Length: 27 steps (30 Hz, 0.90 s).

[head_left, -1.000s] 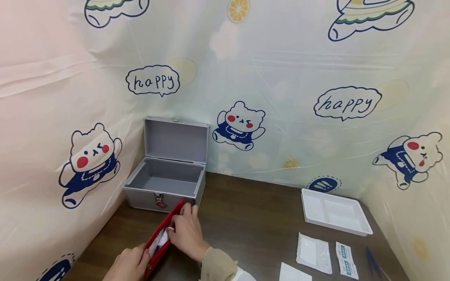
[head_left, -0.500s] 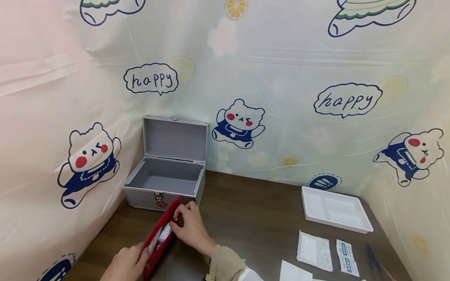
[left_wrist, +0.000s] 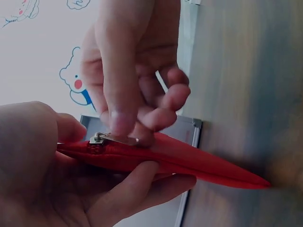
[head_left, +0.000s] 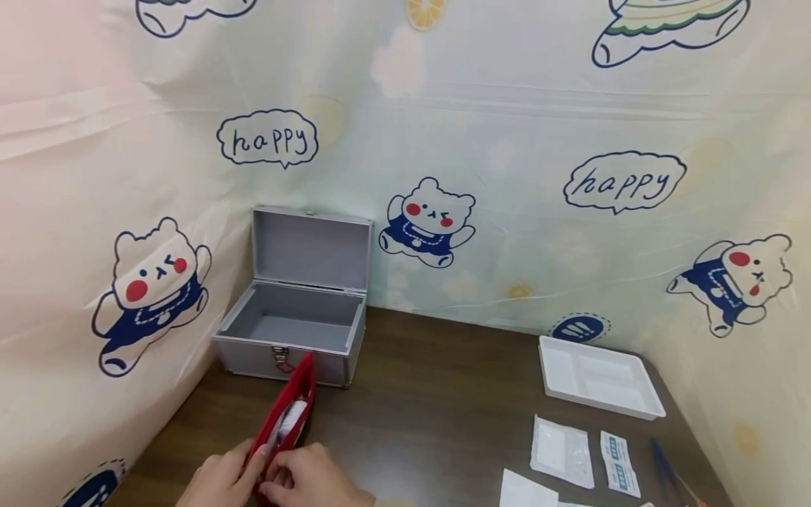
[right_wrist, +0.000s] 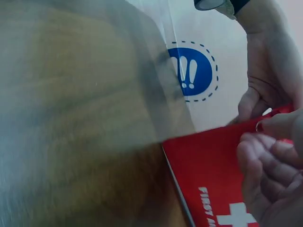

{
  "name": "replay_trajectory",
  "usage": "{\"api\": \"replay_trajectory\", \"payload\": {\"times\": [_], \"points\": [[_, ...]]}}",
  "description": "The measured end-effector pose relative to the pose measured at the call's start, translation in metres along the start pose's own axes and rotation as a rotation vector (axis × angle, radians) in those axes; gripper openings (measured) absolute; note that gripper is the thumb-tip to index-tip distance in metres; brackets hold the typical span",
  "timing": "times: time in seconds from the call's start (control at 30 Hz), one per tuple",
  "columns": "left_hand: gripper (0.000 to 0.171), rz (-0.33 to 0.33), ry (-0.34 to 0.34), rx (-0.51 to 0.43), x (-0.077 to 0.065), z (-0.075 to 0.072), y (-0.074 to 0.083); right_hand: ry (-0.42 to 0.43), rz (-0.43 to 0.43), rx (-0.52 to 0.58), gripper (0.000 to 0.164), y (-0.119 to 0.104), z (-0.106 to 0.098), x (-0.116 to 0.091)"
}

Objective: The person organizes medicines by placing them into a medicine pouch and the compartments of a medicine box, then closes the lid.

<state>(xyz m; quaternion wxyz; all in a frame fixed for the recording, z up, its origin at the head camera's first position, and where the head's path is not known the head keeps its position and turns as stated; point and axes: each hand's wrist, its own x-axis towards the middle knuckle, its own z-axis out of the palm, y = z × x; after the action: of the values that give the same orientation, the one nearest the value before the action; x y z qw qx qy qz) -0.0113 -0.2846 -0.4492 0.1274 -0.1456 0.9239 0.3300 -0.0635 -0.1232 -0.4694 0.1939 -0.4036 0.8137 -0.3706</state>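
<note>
A red first-aid pouch [head_left: 303,377], its zip open along the top, is held on edge in front of the metal case. White packed items [head_left: 293,417] show inside it. My left hand [head_left: 218,475] grips the pouch by its near end, fingers along one side. My right hand [head_left: 313,479] is at that same end, and in the left wrist view its thumb and forefinger pinch the metal zipper pull [left_wrist: 118,139]. White "FIRST AID" lettering and a white cross [right_wrist: 235,216] mark the pouch's side in the right wrist view.
An open silver case [head_left: 250,359] stands at the back left, lid up against the patterned curtain. At right are a white divided tray [head_left: 605,406], a clear-wrapped dressing [head_left: 560,451], a blue-printed packet [head_left: 619,463], blue tweezers [head_left: 663,461] and a white sheet [head_left: 526,491].
My right hand has left the contents at the pouch's far end and come back to the near end, onto the zipper pull. The left hand keeps its grip.
</note>
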Motion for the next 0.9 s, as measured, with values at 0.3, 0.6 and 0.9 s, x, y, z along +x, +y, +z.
{"api": "replay_trajectory", "payload": {"times": [0.3,0.6,0.9], "points": [[0.033,0.095,0.069,0.012,-0.005,0.008,0.0,0.216,-0.134,-0.089,0.008,0.005,0.013,0.0],[0.026,0.181,0.077,0.005,-0.012,0.009,-0.01,0.205,-0.239,-0.149,0.008,0.011,0.017,0.003],[0.029,0.303,0.074,0.057,-0.013,0.009,-0.023,0.046,-0.313,-0.234,0.013,0.017,0.004,0.003]]}}
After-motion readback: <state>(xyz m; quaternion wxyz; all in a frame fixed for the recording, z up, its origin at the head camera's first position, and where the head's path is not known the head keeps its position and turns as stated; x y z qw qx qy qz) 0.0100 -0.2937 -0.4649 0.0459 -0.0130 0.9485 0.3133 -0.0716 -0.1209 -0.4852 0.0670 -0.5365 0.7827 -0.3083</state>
